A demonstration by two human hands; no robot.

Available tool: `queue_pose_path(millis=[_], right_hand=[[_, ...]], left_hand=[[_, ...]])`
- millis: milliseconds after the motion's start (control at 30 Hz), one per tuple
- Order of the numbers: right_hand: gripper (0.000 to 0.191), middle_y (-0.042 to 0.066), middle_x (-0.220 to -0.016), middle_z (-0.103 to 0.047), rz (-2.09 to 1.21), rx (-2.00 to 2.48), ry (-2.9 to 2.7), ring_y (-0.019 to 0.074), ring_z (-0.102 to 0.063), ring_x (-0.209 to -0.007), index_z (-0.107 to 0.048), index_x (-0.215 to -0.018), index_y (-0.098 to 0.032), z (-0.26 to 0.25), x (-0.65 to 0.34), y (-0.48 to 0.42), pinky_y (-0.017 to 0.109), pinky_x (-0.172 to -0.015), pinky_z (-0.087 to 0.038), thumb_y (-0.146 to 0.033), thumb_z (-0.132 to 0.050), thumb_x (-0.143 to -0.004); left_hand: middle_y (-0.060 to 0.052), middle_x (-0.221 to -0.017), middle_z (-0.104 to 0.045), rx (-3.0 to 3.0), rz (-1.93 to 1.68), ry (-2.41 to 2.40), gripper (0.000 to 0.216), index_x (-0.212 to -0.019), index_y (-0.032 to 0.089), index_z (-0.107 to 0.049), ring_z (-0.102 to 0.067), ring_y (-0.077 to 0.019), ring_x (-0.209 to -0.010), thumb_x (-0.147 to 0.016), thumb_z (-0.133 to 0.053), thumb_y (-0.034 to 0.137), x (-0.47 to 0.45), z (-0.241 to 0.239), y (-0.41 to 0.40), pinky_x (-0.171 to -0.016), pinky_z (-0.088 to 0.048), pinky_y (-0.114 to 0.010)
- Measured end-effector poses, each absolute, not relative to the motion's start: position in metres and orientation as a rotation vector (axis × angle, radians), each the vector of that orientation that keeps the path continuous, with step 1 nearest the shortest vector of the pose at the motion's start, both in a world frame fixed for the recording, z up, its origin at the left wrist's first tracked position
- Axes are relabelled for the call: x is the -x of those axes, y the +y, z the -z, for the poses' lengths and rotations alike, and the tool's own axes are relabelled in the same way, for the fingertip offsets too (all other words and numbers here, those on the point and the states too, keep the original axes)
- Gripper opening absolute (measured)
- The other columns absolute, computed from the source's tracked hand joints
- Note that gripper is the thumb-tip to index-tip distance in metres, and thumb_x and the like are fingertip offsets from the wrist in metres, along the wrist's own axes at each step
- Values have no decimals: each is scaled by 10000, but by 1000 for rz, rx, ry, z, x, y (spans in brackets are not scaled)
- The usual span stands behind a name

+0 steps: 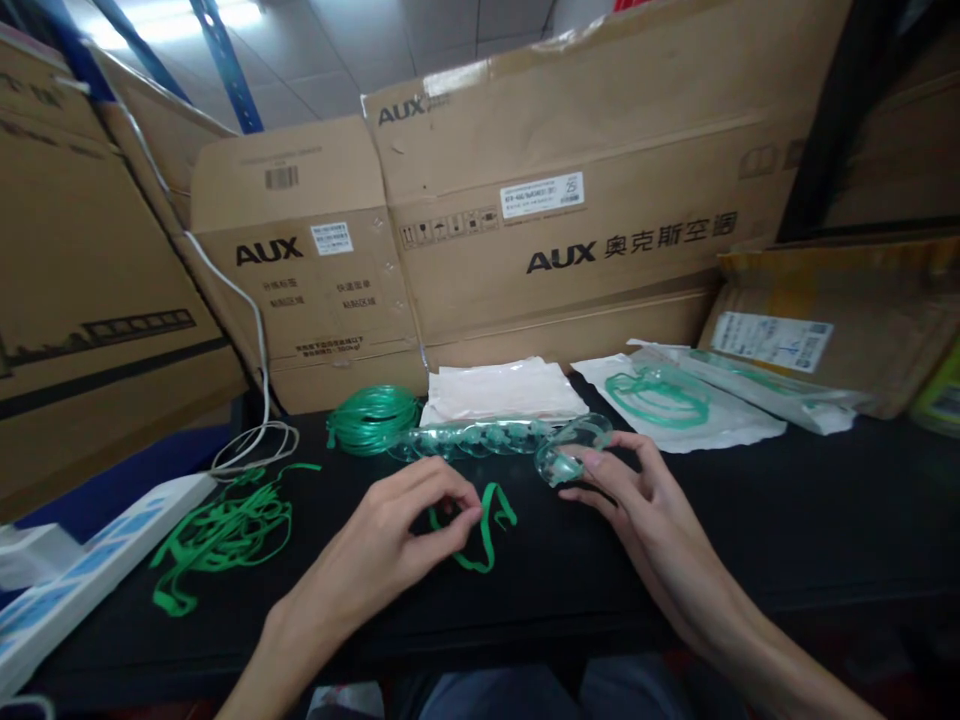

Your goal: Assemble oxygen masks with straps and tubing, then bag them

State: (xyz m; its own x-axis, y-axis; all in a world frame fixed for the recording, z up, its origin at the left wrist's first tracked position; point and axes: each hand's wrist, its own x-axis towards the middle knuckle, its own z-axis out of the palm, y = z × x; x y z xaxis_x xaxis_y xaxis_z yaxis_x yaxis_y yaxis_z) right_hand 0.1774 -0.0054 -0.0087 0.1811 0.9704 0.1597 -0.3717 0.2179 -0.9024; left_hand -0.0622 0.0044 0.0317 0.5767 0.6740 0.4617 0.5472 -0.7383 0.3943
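My left hand [409,520] pinches a green elastic strap [486,545], whose loose end curls over the black tabletop to the right of the fingertips. My right hand [637,490] grips a clear, greenish oxygen mask [574,450] by its edge, just above the table. Behind both hands lies a row of similar clear masks [480,438]. At the row's left end sits a coil of green tubing [375,418]. A tangled pile of green straps [232,535] rests left of my left hand.
White flat packages [502,390] lie behind the masks. At the right is a white bag with green tubing [660,400]. A white power strip [97,575] and cable [259,340] run along the left. Cardboard boxes [480,250] wall off the back; another box [840,320] stands right.
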Motion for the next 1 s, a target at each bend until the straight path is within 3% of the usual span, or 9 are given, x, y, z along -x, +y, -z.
queue_pose_path(millis=[200, 433, 633, 800, 1000], right_hand=[[508, 22, -967, -728, -1107, 847, -913, 231, -661, -995, -456, -1074, -278, 9, -178, -5, 378, -868, -543, -498, -797, -771], [497, 23, -991, -734, -1107, 841, -918, 215, -663, -972, -463, -1088, -277, 12, -179, -5, 350, -842, -544, -489, -789, -780], [506, 27, -1005, -728, -1111, 841, -923, 213, -666, -964, -468, -1110, -271, 12, -179, -5, 338, -834, -549, -493, -785, -783], [512, 13, -976, -712, -1116, 844, -970, 192, -667, -906, -458, -1126, -271, 11, -179, -6, 323, -832, -537, -490, -779, -793], [472, 11, -944, -692, -1132, 833, -1026, 188, -660, -888, -477, -1075, -260, 12, -179, -5, 305, -795, -546, -474, -786, -789]], left_hand=[[-18, -1000, -667, -2654, -677, 1163, 84, -947, 238, -660, -629, -171, -941, -943, -577, 230, 76, -28, -6, -871, -470, -283], [-15, -930, -692, -2499, -761, 1467, 274, -953, 239, -702, -642, -184, -843, -988, -511, 433, 58, -32, 0, -777, -473, -285], [-59, -912, -722, -2519, -522, 1589, 331, -985, 203, -750, -660, -231, -802, -937, -575, 481, 31, -31, 33, -759, -457, -319], [-75, -996, -713, -2609, -408, 1469, 242, -1030, 189, -746, -663, -242, -897, -919, -611, 358, 27, -15, 55, -791, -457, -311], [-40, -922, -683, -2589, -590, 1406, 200, -979, 221, -784, -643, -203, -850, -932, -601, 288, 27, -19, 53, -781, -448, -291]])
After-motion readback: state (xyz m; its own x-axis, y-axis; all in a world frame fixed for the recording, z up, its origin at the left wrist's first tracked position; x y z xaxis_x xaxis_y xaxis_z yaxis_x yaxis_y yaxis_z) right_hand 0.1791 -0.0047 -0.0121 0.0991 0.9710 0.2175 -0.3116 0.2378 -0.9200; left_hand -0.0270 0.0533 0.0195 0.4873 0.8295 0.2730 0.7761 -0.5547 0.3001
